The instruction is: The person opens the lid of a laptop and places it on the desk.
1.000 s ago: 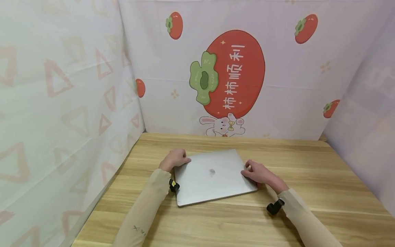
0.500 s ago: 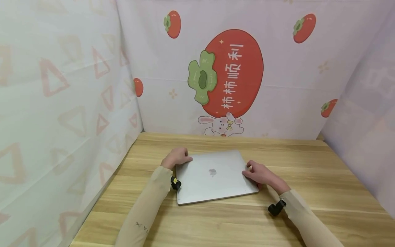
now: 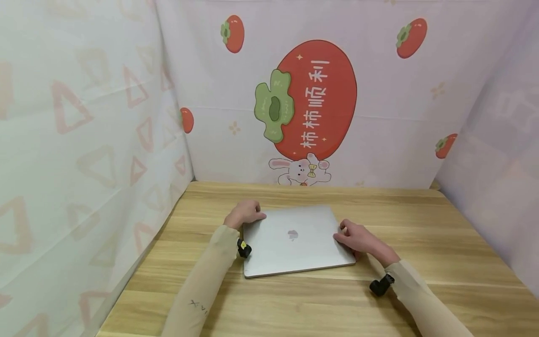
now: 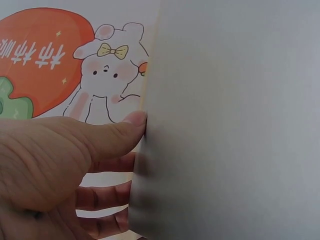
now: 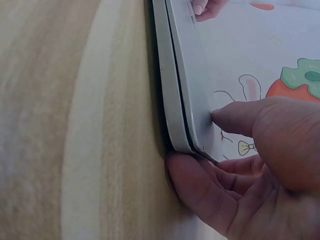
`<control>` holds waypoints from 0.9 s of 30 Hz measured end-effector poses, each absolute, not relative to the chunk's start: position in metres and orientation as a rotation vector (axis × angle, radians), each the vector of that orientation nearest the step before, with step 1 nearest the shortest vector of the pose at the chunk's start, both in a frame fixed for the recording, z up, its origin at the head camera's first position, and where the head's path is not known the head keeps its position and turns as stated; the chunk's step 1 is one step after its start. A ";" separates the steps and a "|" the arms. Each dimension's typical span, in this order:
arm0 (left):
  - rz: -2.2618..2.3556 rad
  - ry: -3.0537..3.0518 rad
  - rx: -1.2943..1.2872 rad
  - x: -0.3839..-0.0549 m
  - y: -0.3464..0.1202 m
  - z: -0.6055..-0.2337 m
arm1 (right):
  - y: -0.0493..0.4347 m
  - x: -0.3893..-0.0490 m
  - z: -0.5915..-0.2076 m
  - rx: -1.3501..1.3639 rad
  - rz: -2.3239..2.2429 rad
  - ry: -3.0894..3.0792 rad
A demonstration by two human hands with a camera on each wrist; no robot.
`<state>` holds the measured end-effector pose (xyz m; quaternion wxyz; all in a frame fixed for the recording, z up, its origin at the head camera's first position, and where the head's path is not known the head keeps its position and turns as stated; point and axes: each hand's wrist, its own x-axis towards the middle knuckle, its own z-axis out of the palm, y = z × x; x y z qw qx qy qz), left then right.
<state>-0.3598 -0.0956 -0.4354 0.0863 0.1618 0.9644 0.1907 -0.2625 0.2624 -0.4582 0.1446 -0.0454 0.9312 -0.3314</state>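
Observation:
A closed silver laptop lies slightly askew on the wooden table, its logo facing up. My left hand grips its left edge near the far corner. In the left wrist view the thumb is at the lid's edge and the other fingers touch the side. On the opposite side, my right hand holds the right edge. The right wrist view shows its thumb on the lid and its fingers curled against the rounded near corner. A thin gap shows between lid and base; the laptop's underside is hidden.
The wooden table extends around the laptop on all sides. A back cloth printed with persimmons and a rabbit hangs behind it. Cloth walls also stand at left and right. A small black camera sits on each wrist.
Both hands and the laptop have shifted slightly right against the backdrop. The laptop has turned a little clockwise, so its front edge is less slanted. The grip looks the same.

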 end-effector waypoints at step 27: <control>0.541 2.871 0.486 -0.368 -0.071 -0.437 | 0.273 -0.246 -0.460 -0.095 -0.892 2.735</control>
